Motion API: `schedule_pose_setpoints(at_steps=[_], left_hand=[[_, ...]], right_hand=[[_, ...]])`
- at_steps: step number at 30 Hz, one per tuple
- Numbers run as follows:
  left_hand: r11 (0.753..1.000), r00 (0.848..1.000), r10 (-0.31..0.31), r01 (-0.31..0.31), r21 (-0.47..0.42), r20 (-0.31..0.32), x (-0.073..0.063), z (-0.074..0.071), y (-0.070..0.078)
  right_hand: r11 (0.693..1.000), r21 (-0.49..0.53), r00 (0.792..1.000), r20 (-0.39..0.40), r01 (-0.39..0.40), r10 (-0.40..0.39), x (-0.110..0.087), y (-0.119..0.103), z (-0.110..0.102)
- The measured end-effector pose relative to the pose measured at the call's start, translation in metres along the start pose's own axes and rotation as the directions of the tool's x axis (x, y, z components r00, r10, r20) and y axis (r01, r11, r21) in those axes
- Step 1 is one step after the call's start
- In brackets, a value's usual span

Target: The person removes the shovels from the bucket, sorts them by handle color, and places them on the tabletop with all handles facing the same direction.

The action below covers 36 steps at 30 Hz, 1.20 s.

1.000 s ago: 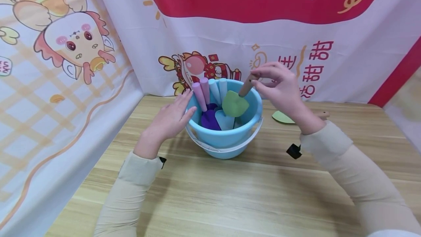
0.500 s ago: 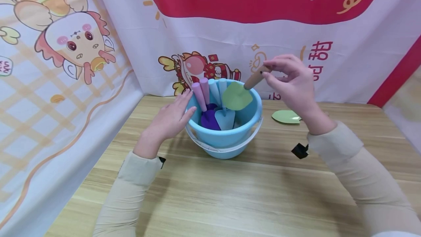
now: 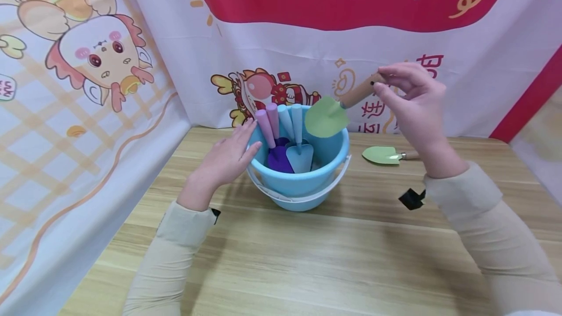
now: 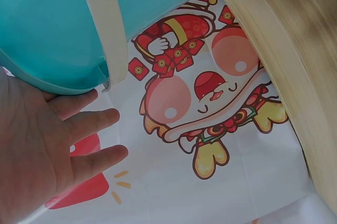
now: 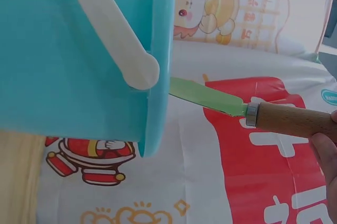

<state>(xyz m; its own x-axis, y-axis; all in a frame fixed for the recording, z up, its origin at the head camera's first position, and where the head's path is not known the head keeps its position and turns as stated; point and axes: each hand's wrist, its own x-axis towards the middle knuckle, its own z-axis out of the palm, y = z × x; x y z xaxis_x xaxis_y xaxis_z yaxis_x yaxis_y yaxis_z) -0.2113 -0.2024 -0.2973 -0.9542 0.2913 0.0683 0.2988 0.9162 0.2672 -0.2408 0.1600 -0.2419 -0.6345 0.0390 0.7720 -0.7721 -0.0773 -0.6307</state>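
My right hand [image 3: 414, 101] pinches the end of the wooden handle of a green trowel [image 3: 327, 117], whose blade hangs over the right part of a blue bucket's rim. In the right wrist view the green trowel [image 5: 210, 98] appears edge-on beside the bucket wall. Fingers extended, my left hand [image 3: 226, 155] rests against the left rim of the blue bucket [image 3: 298, 189]; the left wrist view shows the left hand [image 4: 58, 134] at that rim. Inside the bucket stand purple trowels [image 3: 280, 159] with pink handles and light-blue trowels [image 3: 300, 157].
Another green trowel [image 3: 382, 155] with a wooden handle lies on the wooden table [image 3: 281, 262], right of the bucket. The bucket's white handle [image 3: 303, 200] hangs down in front. Printed cloth [image 3: 167, 38] stands behind and to the left of the table.
My right hand has moved right and up, drawing the green trowel from inside the bucket to above its rim. The trowel lying on the table is more exposed. My left hand stays still.
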Motion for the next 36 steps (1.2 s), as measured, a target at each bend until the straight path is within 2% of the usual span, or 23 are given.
schedule_pose_setpoints(at_steps=[7, 18, 27, 31, 36], left_hand=[[1.000, 1.000, 0.001, -0.001, 0.000, 0.003, -0.001, -0.001, 0.000], [1.000, 1.000, -0.007, 0.007, -0.002, 0.010, -0.002, 0.000, -0.001], [1.000, 1.000, -0.005, 0.005, 0.002, 0.009, -0.001, 0.002, -0.001], [1.000, 1.000, -0.005, 0.005, -0.007, 0.007, -0.001, 0.001, -0.002], [1.000, 1.000, 0.000, 0.000, -0.003, 0.001, 0.000, 0.001, -0.001]], right_hand=[[0.989, 0.124, 0.991, -0.096, -0.077, 0.089, 0.001, -0.002, -0.011], [0.979, 0.125, 0.960, -0.210, -0.162, 0.186, 0.002, -0.012, -0.035], [0.976, 0.129, 0.924, -0.322, -0.174, 0.207, 0.003, -0.019, -0.054], [0.973, 0.136, 0.894, -0.386, -0.188, 0.226, 0.003, -0.020, -0.064], [0.969, 0.138, 0.842, -0.480, -0.207, 0.248, 0.004, -0.021, -0.079]])
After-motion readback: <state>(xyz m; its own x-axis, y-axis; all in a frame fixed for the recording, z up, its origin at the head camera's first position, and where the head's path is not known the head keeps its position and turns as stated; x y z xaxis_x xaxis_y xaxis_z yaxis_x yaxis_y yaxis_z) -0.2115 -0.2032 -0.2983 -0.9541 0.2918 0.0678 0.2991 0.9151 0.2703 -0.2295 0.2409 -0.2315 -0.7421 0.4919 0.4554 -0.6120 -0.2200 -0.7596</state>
